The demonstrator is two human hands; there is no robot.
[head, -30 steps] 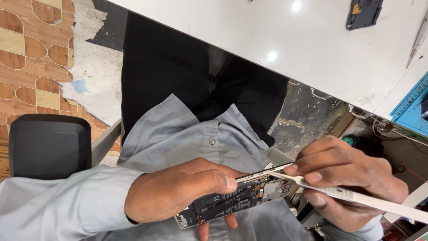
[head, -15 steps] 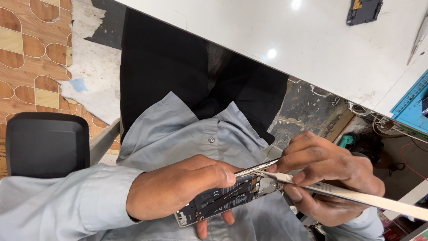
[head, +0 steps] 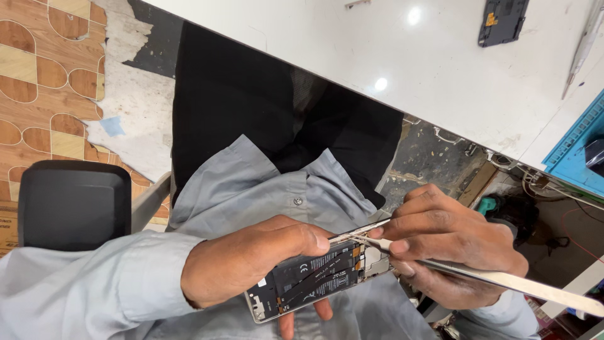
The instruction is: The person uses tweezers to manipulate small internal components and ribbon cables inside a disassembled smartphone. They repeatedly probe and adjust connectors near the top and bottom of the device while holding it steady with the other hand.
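My left hand (head: 251,261) grips an opened smartphone (head: 311,280) from its long side, back cover off, black battery and circuit board showing. My right hand (head: 450,242) pinches metal tweezers (head: 491,277), whose tips rest at the phone's upper end near the board. Both hands are over my lap, above a grey shirt (head: 251,189). The tweezers' handle runs out to the lower right.
A white worktable (head: 390,56) crosses the top with a black phone part (head: 500,22) on it and a blue mat (head: 576,151) at its right edge. A black stool seat (head: 72,204) stands at the left on patterned flooring. Cables hang under the table at the right.
The phone and both hands have shifted slightly within the view. The tweezers' tips stay at the phone's upper end; the grip on both is unchanged.
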